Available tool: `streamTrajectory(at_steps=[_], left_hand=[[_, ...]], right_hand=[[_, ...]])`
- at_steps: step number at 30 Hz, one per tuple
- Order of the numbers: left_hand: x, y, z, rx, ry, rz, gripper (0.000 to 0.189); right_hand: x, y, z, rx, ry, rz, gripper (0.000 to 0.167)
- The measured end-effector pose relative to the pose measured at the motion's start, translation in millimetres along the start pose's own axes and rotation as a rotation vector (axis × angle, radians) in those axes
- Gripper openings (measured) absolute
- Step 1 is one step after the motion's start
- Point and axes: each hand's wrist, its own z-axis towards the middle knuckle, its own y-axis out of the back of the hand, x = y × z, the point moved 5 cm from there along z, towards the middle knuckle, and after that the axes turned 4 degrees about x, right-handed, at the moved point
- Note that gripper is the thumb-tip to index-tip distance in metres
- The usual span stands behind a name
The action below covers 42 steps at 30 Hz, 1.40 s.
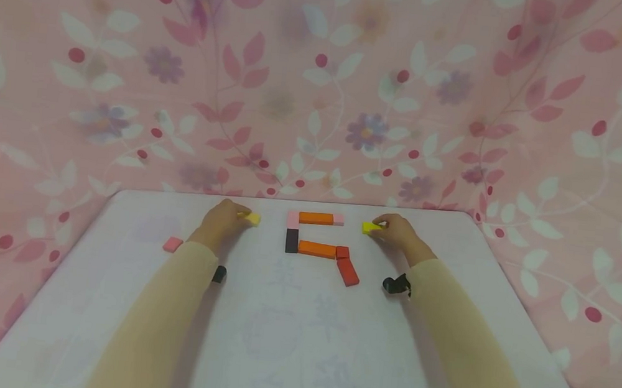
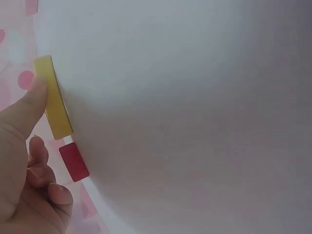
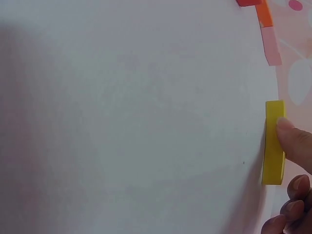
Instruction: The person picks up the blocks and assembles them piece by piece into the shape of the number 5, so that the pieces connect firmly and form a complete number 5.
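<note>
My left hand (image 1: 223,222) pinches a yellow block (image 2: 54,102) near the table's far edge, left of a row of laid-out blocks. The thumb presses along its face, and the other fingers curl below. Just past that block's lower end in the left wrist view shows a red block (image 2: 74,162). On the other side, my right hand (image 1: 399,234) pinches a second yellow block (image 3: 274,144), its thumb on the face. Between the hands lie a pink block (image 1: 293,219), an orange block (image 1: 316,218) and a small pink block (image 1: 338,220) at the figure's top.
Below them are a black block (image 1: 292,241), another orange block (image 1: 317,249), a small red block (image 1: 342,252) and a slanting red block (image 1: 348,272). A pinkish-red block (image 1: 173,244) lies left of my left forearm. Floral cloth (image 1: 320,95) rises behind the white table (image 1: 273,353).
</note>
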Motion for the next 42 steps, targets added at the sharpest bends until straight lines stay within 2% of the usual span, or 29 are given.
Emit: streamTrajectory(at_steps=[8, 11, 14, 19, 26, 34, 42], left_hand=[[-2.5, -1.0, -5.4, 0.018, -0.007, -0.064, 0.040], [-1.5, -1.5, -7.7, 0.036, 0.020, -0.088, 0.042], [-1.3, -2.8, -8.0, 0.052, 0.019, -0.062, 0.043], [0.0, -7.1, -9.4, 0.076, 0.034, -0.041, 0.042], [-0.8, -11.7, -18.9, 0.091, 0.048, -0.047, 0.044], [-6.6, -13.3, -35.0, 0.113, 0.030, -0.012, 0.045], [-24.0, -15.6, -46.5, 0.104, -0.058, 0.013, 0.043]], right_hand=[[-2, 0, -4.5, -0.002, 0.028, -0.030, 0.045], [-2, 0, -8.3, 0.000, 0.009, -0.017, 0.044], [-1, -1, -13.6, 0.001, 0.015, -0.013, 0.045], [1, -1, -21.3, -0.004, 0.072, -0.030, 0.044], [1, 1, -33.1, -0.020, 0.096, -0.043, 0.042], [7, 0, -46.3, -0.001, 0.148, -0.047, 0.039], [16, -2, -66.1, 0.013, 0.173, -0.060, 0.034]])
